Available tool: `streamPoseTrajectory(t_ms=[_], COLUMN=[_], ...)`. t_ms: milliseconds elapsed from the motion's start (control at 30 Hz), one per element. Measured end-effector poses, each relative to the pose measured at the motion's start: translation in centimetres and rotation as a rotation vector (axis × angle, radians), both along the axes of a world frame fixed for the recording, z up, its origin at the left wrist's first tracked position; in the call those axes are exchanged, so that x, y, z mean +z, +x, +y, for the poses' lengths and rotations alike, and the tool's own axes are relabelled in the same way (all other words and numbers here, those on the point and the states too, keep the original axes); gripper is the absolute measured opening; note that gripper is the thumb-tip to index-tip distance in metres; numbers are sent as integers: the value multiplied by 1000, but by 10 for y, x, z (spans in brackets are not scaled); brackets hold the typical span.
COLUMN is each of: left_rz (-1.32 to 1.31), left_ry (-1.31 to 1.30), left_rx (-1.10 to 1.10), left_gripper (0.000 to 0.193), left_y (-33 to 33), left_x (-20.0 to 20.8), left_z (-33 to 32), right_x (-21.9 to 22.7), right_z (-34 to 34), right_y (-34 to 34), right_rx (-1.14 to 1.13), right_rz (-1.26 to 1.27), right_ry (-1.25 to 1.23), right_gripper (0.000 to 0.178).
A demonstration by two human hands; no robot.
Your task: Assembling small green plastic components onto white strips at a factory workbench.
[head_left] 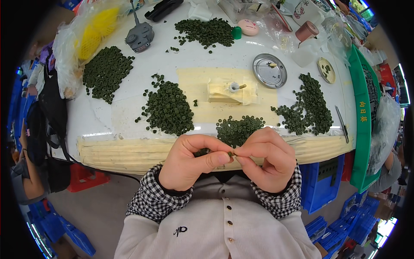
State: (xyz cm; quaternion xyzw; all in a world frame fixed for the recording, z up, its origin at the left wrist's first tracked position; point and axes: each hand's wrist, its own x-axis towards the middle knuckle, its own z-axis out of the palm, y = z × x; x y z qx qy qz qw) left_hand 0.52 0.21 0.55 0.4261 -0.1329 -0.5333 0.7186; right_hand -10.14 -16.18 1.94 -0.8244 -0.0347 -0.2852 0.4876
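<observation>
At the table's near edge, my left hand [189, 162] and my right hand [269, 159] meet fingertip to fingertip. Pinched between them is a tiny dark green plastic part [231, 154], mostly covered by the fingers. Just beyond the fingers lies a pile of small dark green wheel-shaped parts [239, 128]. More piles of similar green parts lie at the left [169, 108] and right [317, 105]. Behind the nearest pile stands a tape-covered block [220, 91] bearing a small white cup [234, 87] with a stick in it.
A round metal lid [269, 71], a shallow dish [326, 70] and a pen-like tool [343, 125] lie rightward. A grey model tank turret [139, 36] stands at the back left. A green tray [362, 125] borders the table's right side; a blue crate [319, 185] sits below.
</observation>
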Motion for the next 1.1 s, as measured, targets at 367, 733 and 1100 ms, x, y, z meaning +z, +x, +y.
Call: streamPoseTrajectory(t_ms=[367,733,1100], left_rz=[-8,-316,-390], left_ry=[48,-20,-11], left_rx=[135,192,199], left_gripper=[13,15,16], left_y=[-9,-12,-14], left_x=[4,-4,-4], left_z=[-7,-8,-9], right_x=[-5,-2,-2], right_z=[8,11,12], right_y=[-1,-2,-1], right_rx=[-49,64,87], right_rz=[115,274,268], right_ry=[298,724,731], right_gripper=[11,7,10])
